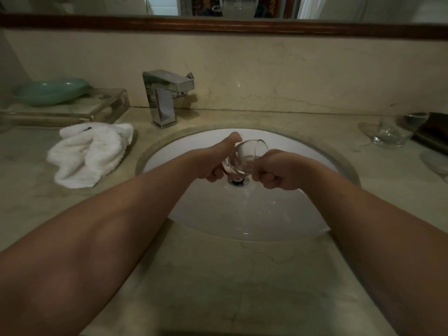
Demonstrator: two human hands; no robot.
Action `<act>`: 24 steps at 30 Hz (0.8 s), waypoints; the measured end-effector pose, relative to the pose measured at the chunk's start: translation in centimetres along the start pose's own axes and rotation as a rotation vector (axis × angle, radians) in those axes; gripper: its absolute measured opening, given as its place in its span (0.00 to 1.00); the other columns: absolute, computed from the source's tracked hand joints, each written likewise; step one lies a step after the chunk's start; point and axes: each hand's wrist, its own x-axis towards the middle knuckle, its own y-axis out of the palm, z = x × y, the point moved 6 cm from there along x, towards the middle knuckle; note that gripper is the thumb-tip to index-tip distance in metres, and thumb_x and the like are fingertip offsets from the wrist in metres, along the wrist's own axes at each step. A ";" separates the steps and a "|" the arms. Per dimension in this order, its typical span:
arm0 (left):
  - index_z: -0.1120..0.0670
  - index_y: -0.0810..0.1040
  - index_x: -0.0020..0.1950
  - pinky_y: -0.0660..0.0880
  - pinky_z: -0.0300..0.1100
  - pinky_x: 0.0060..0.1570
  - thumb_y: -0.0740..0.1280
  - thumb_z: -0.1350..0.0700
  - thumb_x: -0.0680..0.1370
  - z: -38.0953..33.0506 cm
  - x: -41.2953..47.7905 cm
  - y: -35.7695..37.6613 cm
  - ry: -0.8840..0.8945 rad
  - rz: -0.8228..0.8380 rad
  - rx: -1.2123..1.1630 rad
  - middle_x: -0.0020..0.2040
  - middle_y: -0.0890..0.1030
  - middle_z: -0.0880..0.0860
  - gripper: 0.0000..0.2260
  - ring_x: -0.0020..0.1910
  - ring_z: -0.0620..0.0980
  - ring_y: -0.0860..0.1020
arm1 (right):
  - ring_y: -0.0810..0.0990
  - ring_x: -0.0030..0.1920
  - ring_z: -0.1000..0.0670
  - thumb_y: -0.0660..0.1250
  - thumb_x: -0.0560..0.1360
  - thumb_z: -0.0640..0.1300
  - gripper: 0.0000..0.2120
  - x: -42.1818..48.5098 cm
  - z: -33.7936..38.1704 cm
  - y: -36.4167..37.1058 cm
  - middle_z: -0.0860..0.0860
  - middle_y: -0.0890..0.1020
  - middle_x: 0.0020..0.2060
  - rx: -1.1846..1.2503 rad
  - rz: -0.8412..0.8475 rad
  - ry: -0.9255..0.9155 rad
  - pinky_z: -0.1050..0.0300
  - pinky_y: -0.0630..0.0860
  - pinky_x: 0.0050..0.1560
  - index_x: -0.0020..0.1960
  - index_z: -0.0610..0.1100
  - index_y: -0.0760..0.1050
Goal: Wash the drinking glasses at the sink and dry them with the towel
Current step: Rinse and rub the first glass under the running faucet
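Glass in hand: clear, smooth and round-bellied, the glass (244, 156) is hanging tilted over the sink (266, 214), just above the drain (238, 181), with its mouth pointing far and right.
Left hand: the left hand (213, 163) is gripping the thick base, fingers curling under it and the thumb stretching along the wall.
Right hand: the right hand (278, 170) is curling its fingers tightly against the near-right wall by the rim and seems to be pinching it; the thumb is hidden.
Slip risk: slick, wet glass is likely sliding easily in bare fingers, and a drop onto the hard white basin could be chipping or breaking it.
Rim risk: squeezing the thin rim too hard is risking a crack.
Faucet: square, hard chrome, the faucet (164, 98) is standing just beyond the basin; lifting the glass carelessly could be knocking it there.
Second glass: another clear glass (392, 132) is waiting far right on the counter (218, 275), where a swinging right elbow might be toppling it.
Towel: white, soft and crumpled, the towel (89, 154) is lying on the left, well apart from the hands.
Counter: polished veined stone, unforgiving to glass.
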 end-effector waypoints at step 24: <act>0.57 0.73 0.45 0.66 0.41 0.31 0.57 0.48 0.78 -3.0 -1.6 -0.2 0.344 -0.219 -0.038 0.40 0.77 0.59 0.13 0.31 0.53 0.70 | 0.63 0.23 0.56 0.62 0.82 0.35 0.02 0.5 -0.4 -0.4 0.44 0.76 0.34 0.099 0.043 0.015 0.66 0.58 0.23 0.52 0.36 0.73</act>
